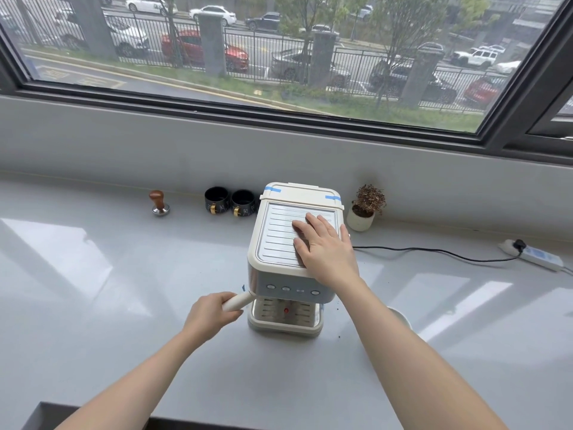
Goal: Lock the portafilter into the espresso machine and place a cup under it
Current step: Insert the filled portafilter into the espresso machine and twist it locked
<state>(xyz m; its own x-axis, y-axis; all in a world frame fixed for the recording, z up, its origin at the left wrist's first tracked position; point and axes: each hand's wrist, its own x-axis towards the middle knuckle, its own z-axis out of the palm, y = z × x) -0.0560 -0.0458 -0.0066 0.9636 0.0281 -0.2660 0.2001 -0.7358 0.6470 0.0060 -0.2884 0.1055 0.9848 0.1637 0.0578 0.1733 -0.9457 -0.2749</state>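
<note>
A cream and steel espresso machine (279, 231) stands on the grey counter, its front facing me. My left hand (210, 315) is closed around the cream handle of the portafilter (238, 301), which sticks out to the left from under the machine's front; the basket end is hidden beneath the machine. Flat on the machine's ribbed top plate lies my right hand (322, 246), fingers spread, holding nothing. Two black cups (217, 200) (243, 202) with gold handles stand behind the machine to its left. The drip tray (285, 318) has no cup on it.
A wood-handled tamper (159, 203) stands at the back left. A small potted plant (362, 209) sits right of the machine. A black cable (434, 251) runs to a power strip (533, 254) at the right. A white dish (401, 316) peeks out behind my right forearm.
</note>
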